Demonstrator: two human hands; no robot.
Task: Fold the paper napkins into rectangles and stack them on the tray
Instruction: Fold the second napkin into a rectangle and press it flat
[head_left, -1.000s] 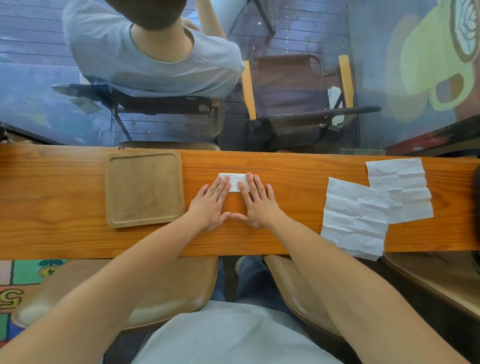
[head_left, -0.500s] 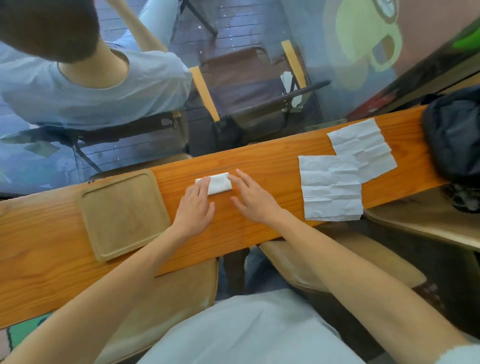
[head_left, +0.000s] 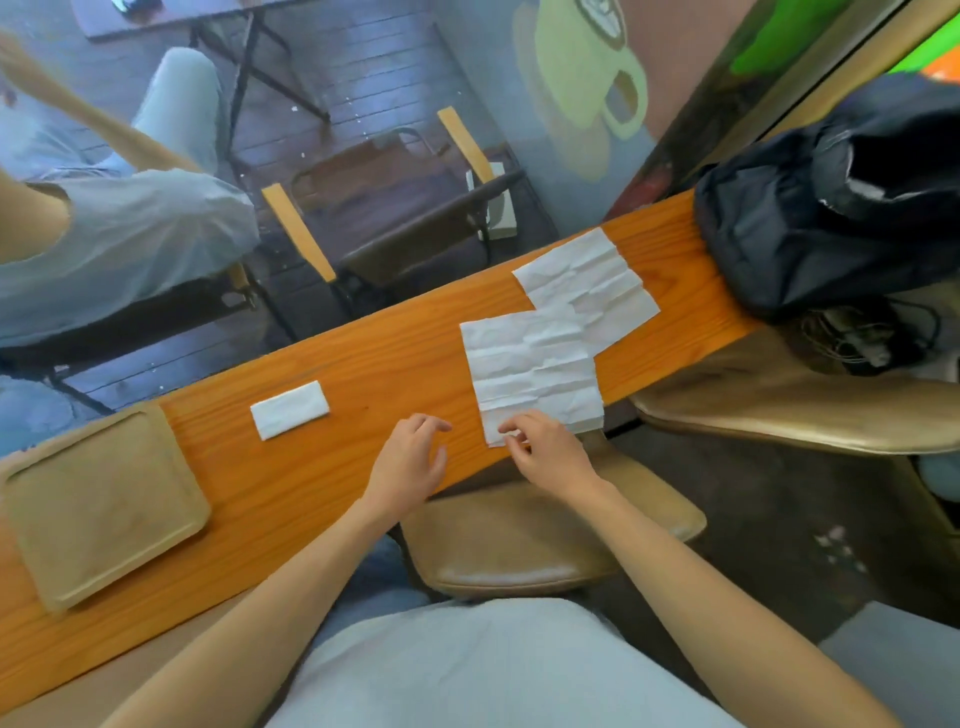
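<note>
A small folded white napkin (head_left: 290, 409) lies alone on the wooden counter (head_left: 363, 374), right of the square wooden tray (head_left: 98, 504), which holds nothing. Two unfolded, creased napkins overlap further right: the near one (head_left: 535, 371) and the far one (head_left: 587, 283). My right hand (head_left: 545, 449) pinches the near left corner of the near unfolded napkin. My left hand (head_left: 410, 462) hovers over the counter between the folded napkin and the unfolded one, fingers apart, holding nothing.
A dark backpack (head_left: 831, 208) sits on the counter's right end, beyond the far napkin. Tan stools (head_left: 545, 540) stand under the counter's near edge. Behind glass, a person in a light shirt (head_left: 114, 234) sits beside a chair (head_left: 395, 218).
Both hands left the folded napkin, which now lies free on the counter. They moved right, and my right hand took hold of the near unfolded napkin's corner. My head turned right.
</note>
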